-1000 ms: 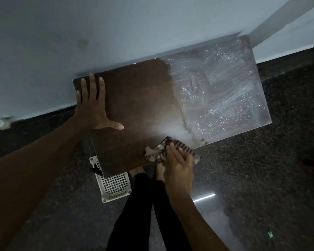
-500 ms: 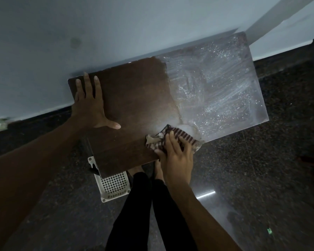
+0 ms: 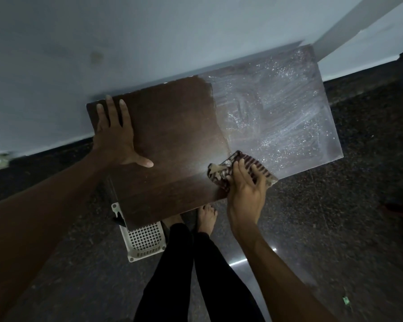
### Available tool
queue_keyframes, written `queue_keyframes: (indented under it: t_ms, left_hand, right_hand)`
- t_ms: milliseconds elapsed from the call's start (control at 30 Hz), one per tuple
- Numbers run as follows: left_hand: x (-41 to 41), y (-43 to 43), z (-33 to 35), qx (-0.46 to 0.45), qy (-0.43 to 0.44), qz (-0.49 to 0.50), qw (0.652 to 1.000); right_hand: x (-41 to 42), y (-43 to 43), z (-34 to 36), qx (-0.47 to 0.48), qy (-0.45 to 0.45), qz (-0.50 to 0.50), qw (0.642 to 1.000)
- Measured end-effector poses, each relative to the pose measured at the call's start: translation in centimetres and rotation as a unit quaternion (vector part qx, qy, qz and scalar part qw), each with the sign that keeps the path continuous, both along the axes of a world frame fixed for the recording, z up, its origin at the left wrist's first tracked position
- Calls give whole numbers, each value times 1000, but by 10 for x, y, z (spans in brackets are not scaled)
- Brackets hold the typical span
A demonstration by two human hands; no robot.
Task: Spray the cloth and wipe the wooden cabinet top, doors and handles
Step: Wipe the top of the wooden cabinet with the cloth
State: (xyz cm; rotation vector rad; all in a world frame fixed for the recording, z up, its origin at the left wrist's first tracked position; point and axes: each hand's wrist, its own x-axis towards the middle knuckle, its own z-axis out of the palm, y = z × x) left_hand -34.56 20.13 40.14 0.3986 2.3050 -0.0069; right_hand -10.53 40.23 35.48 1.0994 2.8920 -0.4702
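Our left hand (image 3: 115,138) lay flat on the cabinet top (image 3: 177,126), fingers spread, holding nothing. Our right hand (image 3: 244,189) pressed the striped cloth (image 3: 249,160) down at the near edge, fingers nearly straight. Beyond it, the wood carried a streaky wet film (image 3: 277,112). A pale wall (image 3: 149,31) stood past both hands, with speckled dark floor (image 3: 335,217) below them and a white basket (image 3: 144,238) beneath the left forearm.

The cabinet top (image 3: 177,135) is dark on the left, wet and shiny on the right. A striped cloth (image 3: 220,174) lies at its near edge.
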Motion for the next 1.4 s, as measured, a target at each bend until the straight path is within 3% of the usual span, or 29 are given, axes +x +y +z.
queue_keyframes:
  t_ms: [167, 233, 367, 567, 733, 900, 1067, 1267, 1400]
  left_hand:
    - [0, -1, 0, 5, 2, -5, 1000]
    - [0, -1, 0, 5, 3, -4, 1000]
    - [0, -1, -1, 0, 6, -5, 1000]
    - [0, 3, -2, 2, 4, -1, 1000]
    - [0, 4, -3, 3, 2, 2, 1000]
    - [-1, -1, -5, 14, -7, 4, 1000]
    - [-2, -5, -8, 19, -17, 14, 1000]
    - [-5, -2, -7, 4, -44, 21, 999]
    - [-5, -1, -6, 6, -53, 24, 998]
  right_hand:
    - [27, -25, 13, 1, -16, 148, 989]
    - [46, -23, 16, -7, -12, 160, 987]
    - [55, 0, 15, -11, 10, 107, 994]
    - [-4, 5, 8, -19, 21, 17, 999]
    - [-35, -20, 14, -3, 21, 67, 998]
    - [3, -24, 15, -39, 26, 179, 983]
    - [13, 11, 20, -66, 11, 145, 987]
    - [-51, 20, 24, -80, 57, -7, 995]
    - [-73, -6, 24, -39, 80, 40, 995]
